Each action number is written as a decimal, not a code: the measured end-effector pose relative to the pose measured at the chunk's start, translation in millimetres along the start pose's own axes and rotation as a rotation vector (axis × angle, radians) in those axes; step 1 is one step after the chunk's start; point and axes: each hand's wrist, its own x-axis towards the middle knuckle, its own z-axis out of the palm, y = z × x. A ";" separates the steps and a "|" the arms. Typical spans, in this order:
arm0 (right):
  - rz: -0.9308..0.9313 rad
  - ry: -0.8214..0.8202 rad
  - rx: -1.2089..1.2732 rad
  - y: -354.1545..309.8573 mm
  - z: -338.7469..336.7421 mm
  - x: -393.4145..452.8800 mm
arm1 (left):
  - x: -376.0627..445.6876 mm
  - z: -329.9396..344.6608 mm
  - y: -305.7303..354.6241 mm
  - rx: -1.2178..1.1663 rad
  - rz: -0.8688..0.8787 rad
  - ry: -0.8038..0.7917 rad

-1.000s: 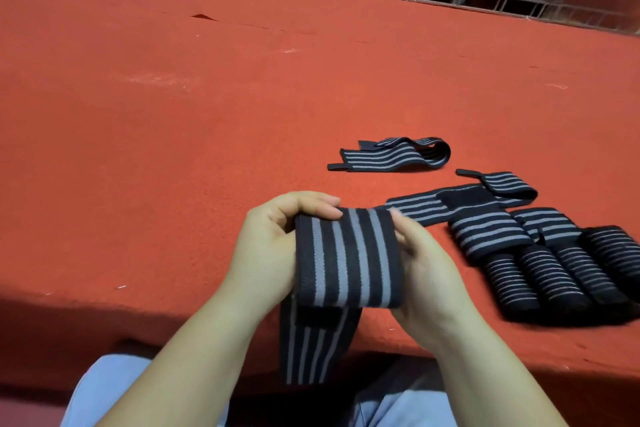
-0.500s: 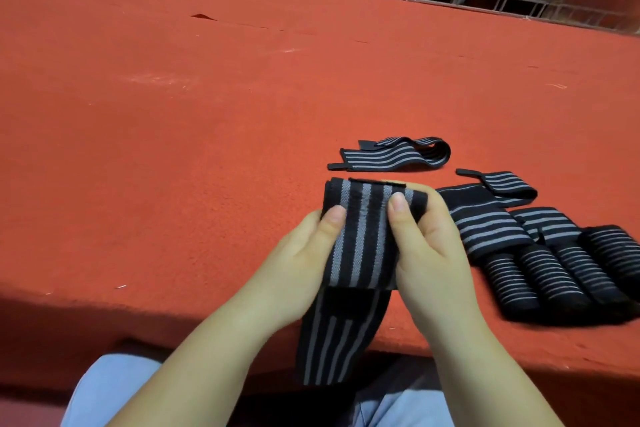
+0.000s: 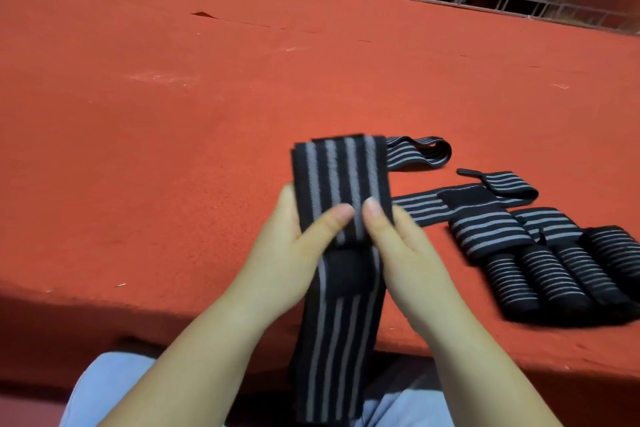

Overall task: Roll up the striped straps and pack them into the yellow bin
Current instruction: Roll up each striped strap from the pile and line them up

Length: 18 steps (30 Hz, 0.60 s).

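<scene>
Both hands grip one black, grey-striped strap (image 3: 341, 180) above the red table's near edge (image 3: 519, 357): left hand (image 3: 291, 253) and right hand (image 3: 405, 253) pinch it, thumbs on top. Its tail hangs toward the lap. Bare red surface spreads left and beyond; rolled straps (image 3: 554, 274) lie just right.

Black elastic strap with grey stripes (image 3: 341, 184): folded flat, held above the red carpeted surface (image 3: 173, 149) near its front edge, tail hanging over that edge. Loose straps (image 3: 485, 218) and apparently four rolled straps (image 3: 561, 270) lie rightward.
</scene>
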 end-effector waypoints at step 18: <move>0.176 -0.083 0.405 -6.2 -2.9 -0.4 | 6.2 -13.1 -6.1 -0.110 0.100 -0.032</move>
